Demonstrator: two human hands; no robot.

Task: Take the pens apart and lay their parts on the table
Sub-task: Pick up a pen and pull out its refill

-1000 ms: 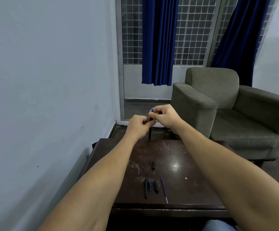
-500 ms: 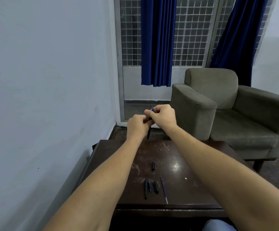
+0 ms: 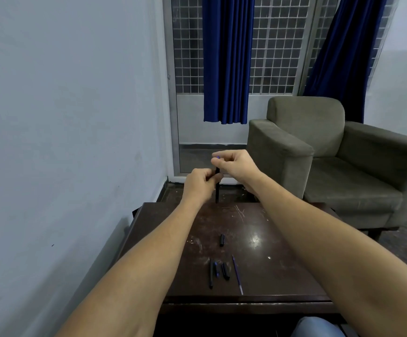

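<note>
I hold a black pen upright above the far edge of the dark wooden table. My left hand grips its barrel in the middle. My right hand pinches the pen's top, where a small blue end piece shows between the fingertips. On the table lie parts of another pen: a short black piece near the middle, and toward the near edge a long black barrel, a small blue-tipped piece, a black cap and a thin blue refill.
A grey-green armchair stands right of the table, close to its far right corner. A pale wall runs along the left. Blue curtains hang before a gridded window behind.
My right hand has lifted a little above my left, and the blue end piece now shows clearly at the fingertips. The parts on the table have not moved.
</note>
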